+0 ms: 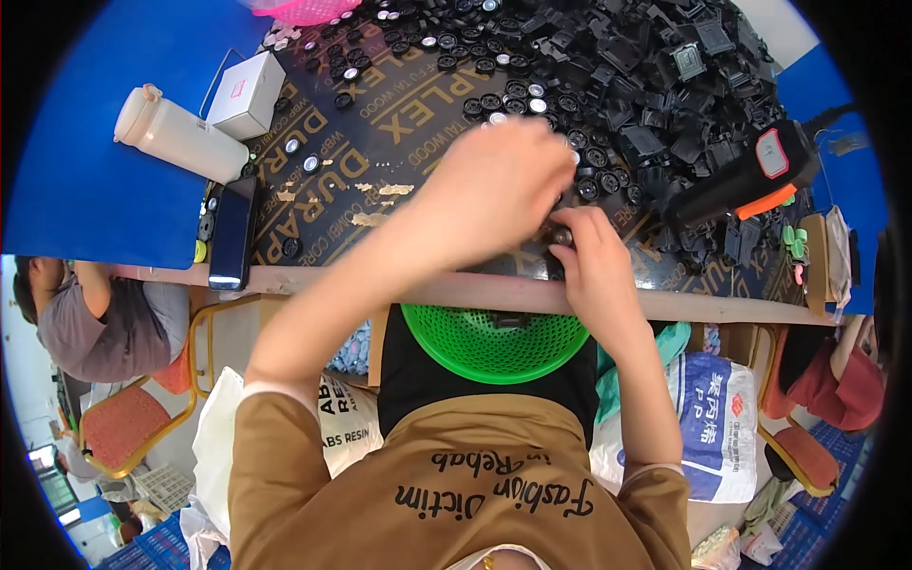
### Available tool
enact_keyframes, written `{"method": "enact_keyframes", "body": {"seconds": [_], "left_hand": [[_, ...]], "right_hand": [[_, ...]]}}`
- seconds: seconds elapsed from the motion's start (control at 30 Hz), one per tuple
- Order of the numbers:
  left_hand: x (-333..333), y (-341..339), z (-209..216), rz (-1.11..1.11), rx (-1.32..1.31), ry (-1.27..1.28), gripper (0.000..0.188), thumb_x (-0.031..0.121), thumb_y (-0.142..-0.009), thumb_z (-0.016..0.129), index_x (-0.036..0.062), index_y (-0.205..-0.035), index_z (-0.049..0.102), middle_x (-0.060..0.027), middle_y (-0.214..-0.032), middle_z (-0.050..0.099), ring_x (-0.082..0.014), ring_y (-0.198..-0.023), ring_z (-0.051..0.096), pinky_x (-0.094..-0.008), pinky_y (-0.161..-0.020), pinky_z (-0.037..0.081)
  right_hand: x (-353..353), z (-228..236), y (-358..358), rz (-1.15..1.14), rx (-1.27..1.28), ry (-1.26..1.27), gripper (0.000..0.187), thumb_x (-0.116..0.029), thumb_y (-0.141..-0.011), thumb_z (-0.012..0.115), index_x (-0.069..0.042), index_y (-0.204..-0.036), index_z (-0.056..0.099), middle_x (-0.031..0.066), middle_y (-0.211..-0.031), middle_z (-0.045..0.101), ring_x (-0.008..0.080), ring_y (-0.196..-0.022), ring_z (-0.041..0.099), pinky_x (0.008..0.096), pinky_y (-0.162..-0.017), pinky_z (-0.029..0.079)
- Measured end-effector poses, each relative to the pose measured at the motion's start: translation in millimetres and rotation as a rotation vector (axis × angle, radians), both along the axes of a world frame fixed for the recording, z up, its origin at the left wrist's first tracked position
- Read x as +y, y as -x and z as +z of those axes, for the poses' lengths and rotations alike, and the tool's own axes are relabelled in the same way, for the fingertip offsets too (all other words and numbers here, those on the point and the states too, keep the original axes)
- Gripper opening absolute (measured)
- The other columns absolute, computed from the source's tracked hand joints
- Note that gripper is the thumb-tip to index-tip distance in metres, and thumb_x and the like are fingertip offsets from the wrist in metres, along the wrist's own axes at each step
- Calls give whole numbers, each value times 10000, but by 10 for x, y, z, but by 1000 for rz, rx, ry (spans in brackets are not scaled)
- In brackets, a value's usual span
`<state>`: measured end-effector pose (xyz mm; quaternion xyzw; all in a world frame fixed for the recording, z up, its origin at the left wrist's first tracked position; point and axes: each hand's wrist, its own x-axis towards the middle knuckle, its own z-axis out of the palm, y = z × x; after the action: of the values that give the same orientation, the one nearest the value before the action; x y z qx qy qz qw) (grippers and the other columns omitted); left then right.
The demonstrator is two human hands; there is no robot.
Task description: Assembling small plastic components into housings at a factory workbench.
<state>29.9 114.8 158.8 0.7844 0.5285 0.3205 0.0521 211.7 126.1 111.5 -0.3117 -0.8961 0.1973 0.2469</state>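
My left hand point(513, 176) is over the middle of the dark work board, slightly blurred. Its fingers curl inward, closed, and whatever is between them is hidden. Close to its fingertips, my right hand point(600, 261) is near the board's front edge. Thumb and fingers there pinch a small dark round part point(561, 236), partly covered by the fingers. Beyond both hands lie black wheels point(596, 157), some with silvery centres, at the edge of a large heap of black plastic parts point(665, 85).
A green perforated basket point(437, 347) rests on my lap, a black piece inside. To the left are a white bottle point(176, 133), a white box point(249, 95) and a phone point(233, 237). A black-and-orange handheld tool point(746, 176) lies right. Other people sit at both sides.
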Motion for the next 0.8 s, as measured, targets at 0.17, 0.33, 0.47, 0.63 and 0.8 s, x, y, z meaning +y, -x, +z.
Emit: {"method": "enact_keyframes", "body": {"seconds": [0.17, 0.33, 0.47, 0.63, 0.8], "left_hand": [[897, -231, -204, -73, -11, -244, 325, 159, -774, 637, 58, -1076, 570, -133, -1049, 556, -317, -1002, 515, -386, -854, 445], [935, -651, -273, -149, 61, -115, 459, 150, -726, 675, 68, -1154, 533, -140, -1150, 517, -325, -1090, 490, -403, -907, 421], [766, -792, -321, -173, 123, -61, 489, 151, -740, 655, 100, -1205, 513, -147, -1245, 472, -321, -1175, 435, -459, -954, 367], [691, -822, -485, -155, 240, -120, 494, 289, -819, 591, 156, -1278, 470, -140, -1317, 428, -329, -1247, 370, -560, -1013, 272], [682, -817, -490, -150, 259, -87, 544, 326, -820, 598, 210, -1320, 418, -159, -1332, 410, -364, -1253, 355, -593, -1002, 262]], "right_hand": [[-29, 4, -455, -250, 754, -199, 202, 60, -802, 520, -13, -986, 479, 153, -1058, 475, 194, -782, 532, 310, -701, 459], [314, 413, -908, -165, 1194, 338, 263, 57, -802, 415, -17, -1049, 464, 68, -933, 440, 133, -731, 420, 228, -627, 366], [482, 630, -717, -309, 686, 261, 505, -5, -724, 640, 5, -1197, 466, 68, -1077, 530, 105, -950, 520, 223, -777, 428], [728, 758, -480, -516, 649, 67, 183, -134, -761, 727, -6, -811, 605, -6, -727, 593, 65, -653, 535, 205, -621, 426], [1055, 1242, -642, -520, 910, -121, 254, -245, -780, 717, -10, -796, 622, -16, -692, 583, 54, -595, 515, 200, -547, 394]]}}
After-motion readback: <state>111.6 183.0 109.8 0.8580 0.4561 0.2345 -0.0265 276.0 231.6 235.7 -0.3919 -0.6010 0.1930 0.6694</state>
